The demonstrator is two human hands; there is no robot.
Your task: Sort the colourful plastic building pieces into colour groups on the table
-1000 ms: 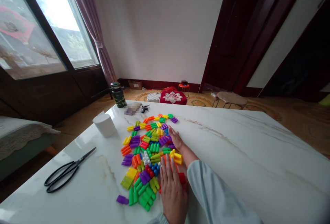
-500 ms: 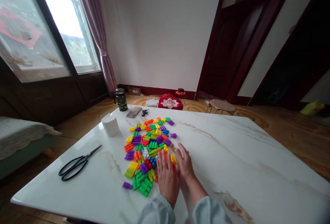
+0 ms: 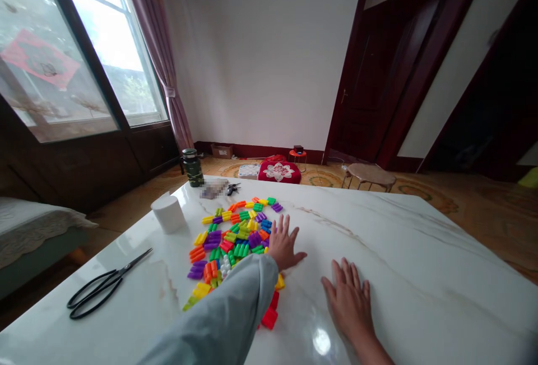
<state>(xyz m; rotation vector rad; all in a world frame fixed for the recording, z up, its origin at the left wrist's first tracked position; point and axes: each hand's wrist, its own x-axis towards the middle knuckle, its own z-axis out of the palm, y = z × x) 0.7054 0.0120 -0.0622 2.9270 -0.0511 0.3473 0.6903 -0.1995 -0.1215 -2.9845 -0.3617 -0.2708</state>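
My left hand (image 3: pixel 284 246) reaches forward with its fingers spread, at the right edge of a pile of colourful plastic building blocks (image 3: pixel 241 250). Its fingertips are close to the purple and blue blocks; I cannot tell whether they touch. The grey-blue left sleeve hides the near part of the pile. Red blocks (image 3: pixel 269 317) show just right of that sleeve. Lying flat on the marble-patterned table (image 3: pixel 403 253), my right hand (image 3: pixel 349 300) has its fingers apart and holds nothing, to the right of the blocks.
Black-handled scissors (image 3: pixel 107 286) lie on the left of the table, near a white paper roll (image 3: pixel 168 213). At the far left corner stand a dark green flask (image 3: pixel 193 169), a blurred flat object (image 3: pixel 213 189) and keys (image 3: pixel 232 188). A round stool (image 3: pixel 370 174) is beyond the table.
My left hand has moved forward from the near blocks to the pile's right side, its sleeve now across the blocks. My right hand has moved right and nearer, away from the pile.
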